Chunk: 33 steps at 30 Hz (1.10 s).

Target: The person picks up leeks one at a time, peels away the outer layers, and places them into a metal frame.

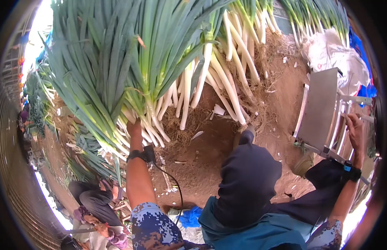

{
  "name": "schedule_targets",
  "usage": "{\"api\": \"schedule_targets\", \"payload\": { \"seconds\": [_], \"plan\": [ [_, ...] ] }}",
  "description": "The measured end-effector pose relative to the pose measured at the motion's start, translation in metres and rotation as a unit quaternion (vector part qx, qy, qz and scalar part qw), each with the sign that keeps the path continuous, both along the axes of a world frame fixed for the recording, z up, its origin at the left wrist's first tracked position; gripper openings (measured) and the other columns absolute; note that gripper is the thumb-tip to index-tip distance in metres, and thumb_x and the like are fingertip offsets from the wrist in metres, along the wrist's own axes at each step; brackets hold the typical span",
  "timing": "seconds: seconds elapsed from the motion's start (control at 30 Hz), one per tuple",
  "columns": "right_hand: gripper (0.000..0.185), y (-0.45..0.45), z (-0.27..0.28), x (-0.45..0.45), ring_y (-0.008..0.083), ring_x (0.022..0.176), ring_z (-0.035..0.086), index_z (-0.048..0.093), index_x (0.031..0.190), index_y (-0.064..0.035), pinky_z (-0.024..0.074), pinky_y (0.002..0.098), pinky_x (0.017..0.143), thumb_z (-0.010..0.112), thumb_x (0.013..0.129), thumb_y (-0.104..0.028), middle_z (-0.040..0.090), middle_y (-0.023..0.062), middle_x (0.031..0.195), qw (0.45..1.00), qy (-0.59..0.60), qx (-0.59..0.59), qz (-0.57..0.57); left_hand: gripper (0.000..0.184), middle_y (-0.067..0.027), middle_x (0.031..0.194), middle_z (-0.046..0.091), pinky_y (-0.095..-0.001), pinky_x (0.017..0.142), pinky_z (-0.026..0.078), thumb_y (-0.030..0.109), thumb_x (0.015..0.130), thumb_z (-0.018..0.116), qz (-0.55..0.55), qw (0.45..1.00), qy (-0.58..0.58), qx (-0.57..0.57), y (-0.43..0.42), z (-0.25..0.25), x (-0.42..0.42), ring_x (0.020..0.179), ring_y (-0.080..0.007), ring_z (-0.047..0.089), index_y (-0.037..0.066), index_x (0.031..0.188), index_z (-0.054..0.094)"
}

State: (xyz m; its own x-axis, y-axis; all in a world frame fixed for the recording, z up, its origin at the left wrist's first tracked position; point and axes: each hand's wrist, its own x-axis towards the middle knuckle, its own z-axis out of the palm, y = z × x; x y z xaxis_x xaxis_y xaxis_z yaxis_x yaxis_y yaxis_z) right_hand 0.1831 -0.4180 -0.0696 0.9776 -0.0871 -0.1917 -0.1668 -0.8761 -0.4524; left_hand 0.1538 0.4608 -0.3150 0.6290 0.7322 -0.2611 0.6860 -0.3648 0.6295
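Observation:
My left hand (135, 126) reaches into the pale lower stalks of a big pile of leeks (147, 54); its fingers are hidden among them, so I cannot tell how they are closed. A black strap with a small device and cable sits on that wrist. Long green leaves fan upward, and white stalks with tangled roots point toward me. Off to the right, my right hand (354, 127) is closed at the rail of a metal chair (319, 110), which has a flat grey panel and thin bars.
Bare brown soil (193, 154) with roots and scraps lies before my knees. White sacking (337, 56) lies at upper right beside blue plastic. Another person (95, 204) sits at lower left near more leeks. Blue plastic (190, 216) lies by my left arm.

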Motion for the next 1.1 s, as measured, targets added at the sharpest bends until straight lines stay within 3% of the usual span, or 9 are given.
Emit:
{"api": "schedule_targets", "payload": {
  "seconds": [0.07, 0.1, 0.3, 0.5, 0.7, 0.83, 0.97, 1.03, 1.1],
  "plan": [
    [0.019, 0.011, 0.007, 0.0, 0.008, 0.069, 0.052, 0.066, 0.102, 0.0007, 0.0428, 0.0252, 0.06, 0.059, 0.1, -0.017, 0.057, 0.0016, 0.081, 1.0, 0.008, -0.007, -0.003, 0.04, -0.0183, 0.087, 0.069, -0.0419, 0.075, 0.048, 0.029, 0.084, 0.072, -0.038, 0.999, 0.016, 0.028, 0.016, 0.004, -0.005, 0.073, -0.0307, 0.057, -0.008, 0.098, 0.066],
    [0.019, 0.013, 0.009, 0.001, 0.0085, 0.069, 0.052, 0.065, 0.101, 0.001, 0.0431, 0.0258, 0.06, 0.058, 0.1, -0.016, 0.057, 0.0022, 0.081, 1.0, -0.002, -0.013, 0.002, 0.041, -0.0179, 0.08, 0.068, -0.0429, 0.073, 0.048, 0.032, 0.085, 0.071, -0.109, 0.972, 0.127, 0.167, 0.016, 0.02, -0.004, 0.069, -0.0314, 0.059, -0.008, 0.094, 0.067],
    [0.019, 0.023, 0.011, 0.01, 0.0106, 0.07, 0.053, 0.063, 0.099, 0.002, 0.0442, 0.0279, 0.063, 0.058, 0.1, -0.016, 0.056, 0.0035, 0.076, 1.0, -0.003, 0.009, 0.014, 0.034, -0.0099, 0.077, 0.062, -0.0368, 0.068, 0.045, 0.03, 0.093, 0.065, -0.143, 0.984, 0.091, 0.056, 0.035, 0.107, -0.068, 0.071, -0.0193, 0.054, -0.004, 0.095, 0.062],
    [0.021, 0.043, 0.02, 0.02, 0.0099, 0.068, 0.052, 0.064, 0.1, 0.0028, 0.0445, 0.0266, 0.061, 0.063, 0.097, -0.018, 0.057, 0.0008, 0.075, 0.997, -0.051, 0.051, 0.018, 0.027, -0.0007, 0.067, 0.056, -0.0248, 0.046, 0.041, 0.028, 0.096, 0.065, -0.056, 0.992, -0.027, -0.11, -0.009, 0.208, -0.089, 0.051, -0.0094, 0.051, 0.003, 0.104, 0.057],
    [0.021, 0.087, 0.092, 0.008, 0.0094, 0.069, 0.052, 0.066, 0.102, 0.0022, 0.045, 0.0261, 0.064, 0.065, 0.097, -0.018, 0.059, 0.0001, 0.078, 0.991, -0.102, 0.08, 0.03, 0.03, -0.0025, 0.066, 0.056, -0.0304, 0.047, 0.046, 0.028, 0.094, 0.064, -0.089, 0.988, 0.109, -0.069, -0.012, 0.271, -0.123, 0.054, -0.0133, 0.056, -0.001, 0.1, 0.06],
    [0.022, 0.117, 0.132, -0.029, 0.0142, 0.093, 0.064, 0.067, 0.111, 0.0008, 0.0516, 0.0299, 0.082, 0.069, 0.093, -0.011, 0.069, 0.0068, 0.1, 0.979, -0.196, 0.02, 0.06, 0.022, -0.0031, 0.07, 0.059, -0.0296, 0.046, 0.048, 0.021, 0.094, 0.062, -0.102, 0.958, 0.083, -0.256, -0.123, 0.315, -0.18, 0.052, -0.0149, 0.056, 0.003, 0.106, 0.056],
    [0.037, 0.171, 0.148, -0.057, 0.0142, 0.09, 0.064, 0.06, 0.128, 0.0033, 0.0541, 0.0267, 0.074, 0.054, 0.093, -0.008, 0.068, 0.0115, 0.116, 0.884, 0.058, 0.463, -0.038, 0.032, -0.0013, 0.075, 0.058, -0.026, 0.048, 0.048, 0.023, 0.094, 0.061, -0.052, 0.917, -0.03, -0.394, -0.161, 0.33, -0.21, 0.058, -0.0123, 0.057, 0.003, 0.118, 0.053],
    [0.034, 0.218, 0.135, -0.065, 0.0204, 0.083, 0.063, 0.058, 0.118, 0.0033, 0.0522, 0.0325, 0.069, 0.058, 0.088, -0.013, 0.064, 0.0118, 0.101, 0.912, -0.025, 0.357, 0.203, 0.039, -0.0052, 0.082, 0.059, -0.0319, 0.059, 0.052, 0.034, 0.097, 0.056, -0.129, 0.871, -0.082, -0.466, -0.158, 0.347, -0.208, 0.069, -0.0179, 0.06, 0.001, 0.117, 0.055],
    [0.032, 0.272, 0.125, -0.076, 0.0266, 0.076, 0.062, 0.056, 0.109, 0.0033, 0.0503, 0.0384, 0.064, 0.062, 0.084, -0.017, 0.059, 0.012, 0.087, 0.822, -0.214, 0.227, 0.476, 0.042, -0.0065, 0.088, 0.059, -0.0337, 0.064, 0.052, 0.038, 0.097, 0.053, -0.132, 0.89, -0.152, -0.41, -0.201, 0.374, -0.194, 0.075, -0.0192, 0.06, 0.002, 0.118, 0.055]
  ]
}}
